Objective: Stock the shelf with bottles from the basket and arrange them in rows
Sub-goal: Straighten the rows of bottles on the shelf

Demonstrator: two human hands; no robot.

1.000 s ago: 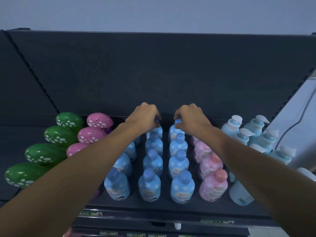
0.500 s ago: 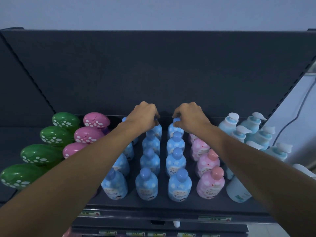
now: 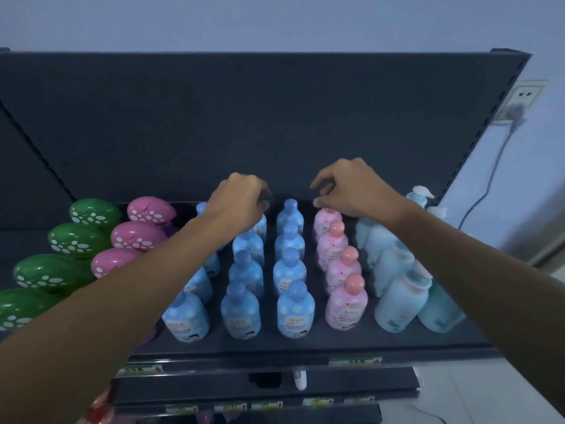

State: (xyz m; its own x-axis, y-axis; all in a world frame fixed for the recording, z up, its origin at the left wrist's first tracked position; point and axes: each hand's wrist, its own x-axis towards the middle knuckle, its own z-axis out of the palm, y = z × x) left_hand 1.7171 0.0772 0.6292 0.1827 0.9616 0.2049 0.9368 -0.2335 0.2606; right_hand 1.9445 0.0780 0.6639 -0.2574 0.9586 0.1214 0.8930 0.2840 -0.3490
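Blue dotted bottles stand in three rows front to back on the dark shelf [image 3: 305,342]. My left hand [image 3: 237,201] reaches to the back of the middle blue row, fingers curled over the cap of the rearmost blue bottle [image 3: 260,224]; that cap is hidden. My right hand [image 3: 351,191] hovers with loosely curled fingers and holds nothing, just above the rearmost pink bottle [image 3: 327,220]. Left of it, the back bottle of the right blue row [image 3: 289,211] stands free and upright. The basket is out of view.
Green mushroom-shaped bottles [image 3: 52,270] and pink mushroom-shaped ones [image 3: 137,237] fill the shelf's left. A row of pink bottles [image 3: 345,304] and pale pump bottles [image 3: 397,304] fill the right. The dark back panel [image 3: 275,117] rises behind; a wall socket [image 3: 522,99] with cable is right.
My right hand has let go of the back blue bottle's cap and moved up and to the right, over the pink row. My left hand stays at the back of the middle blue row.
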